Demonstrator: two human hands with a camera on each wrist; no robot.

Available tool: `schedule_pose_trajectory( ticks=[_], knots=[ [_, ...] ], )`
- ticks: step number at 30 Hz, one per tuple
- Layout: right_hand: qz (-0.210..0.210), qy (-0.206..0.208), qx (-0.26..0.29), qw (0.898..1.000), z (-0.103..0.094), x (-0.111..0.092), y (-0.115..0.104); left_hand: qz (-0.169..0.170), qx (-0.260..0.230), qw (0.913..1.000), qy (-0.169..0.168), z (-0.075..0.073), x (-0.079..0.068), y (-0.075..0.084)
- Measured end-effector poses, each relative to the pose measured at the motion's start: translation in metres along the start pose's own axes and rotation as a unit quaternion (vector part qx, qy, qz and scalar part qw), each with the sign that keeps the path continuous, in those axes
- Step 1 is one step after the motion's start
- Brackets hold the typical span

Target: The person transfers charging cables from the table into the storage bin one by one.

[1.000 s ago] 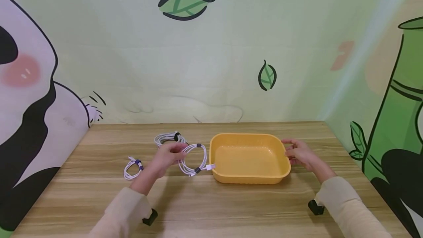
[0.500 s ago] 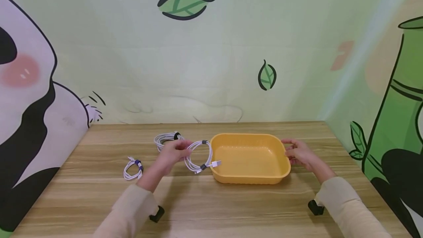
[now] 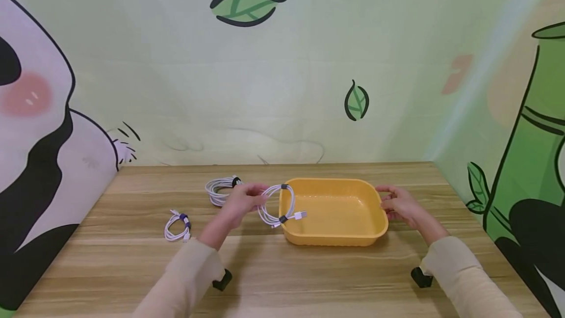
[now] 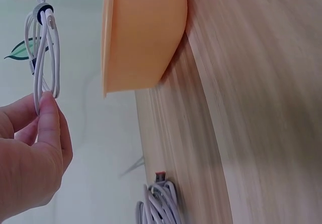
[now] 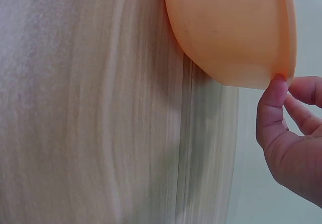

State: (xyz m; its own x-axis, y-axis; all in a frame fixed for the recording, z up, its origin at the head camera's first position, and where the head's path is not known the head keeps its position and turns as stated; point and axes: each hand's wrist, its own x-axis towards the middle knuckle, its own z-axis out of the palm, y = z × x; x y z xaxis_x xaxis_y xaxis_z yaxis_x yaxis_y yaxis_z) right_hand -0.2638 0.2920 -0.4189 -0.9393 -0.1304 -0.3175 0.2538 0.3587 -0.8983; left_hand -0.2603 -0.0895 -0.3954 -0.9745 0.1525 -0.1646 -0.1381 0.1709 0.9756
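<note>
Cable at fingertips of left hand

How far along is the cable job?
Looks done: yellow plastic tray placed, right hand holding it; no cable inside yet. In hand: left hand pinches a white cable coil above the tray's left end. Probably left: the small white blue-tied coil and the grey black-tied coil on the wooden table.

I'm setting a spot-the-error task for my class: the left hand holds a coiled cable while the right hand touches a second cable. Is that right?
What the right hand touches is wrong: it is the tray, as the right wrist view shows. The left hand does hold a coiled cable.
</note>
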Motion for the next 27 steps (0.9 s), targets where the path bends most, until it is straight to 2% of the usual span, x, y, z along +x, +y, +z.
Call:
schedule_pose_trajectory(
  ticks=[6,18,27],
  knots=[
    [0.004,0.000,-0.001,1.000,0.000,0.000,0.000,0.006,0.012,0.9998,-0.012,0.011,0.003,0.004],
    [0.005,0.003,0.001,1.000,-0.001,0.001,0.001,0.012,0.042,0.9990,-0.006,0.035,0.016,0.006],
    [0.000,0.001,0.002,1.000,-0.001,0.000,0.001,0.023,0.054,0.9982,-0.010,0.045,0.022,0.004]
  ],
)
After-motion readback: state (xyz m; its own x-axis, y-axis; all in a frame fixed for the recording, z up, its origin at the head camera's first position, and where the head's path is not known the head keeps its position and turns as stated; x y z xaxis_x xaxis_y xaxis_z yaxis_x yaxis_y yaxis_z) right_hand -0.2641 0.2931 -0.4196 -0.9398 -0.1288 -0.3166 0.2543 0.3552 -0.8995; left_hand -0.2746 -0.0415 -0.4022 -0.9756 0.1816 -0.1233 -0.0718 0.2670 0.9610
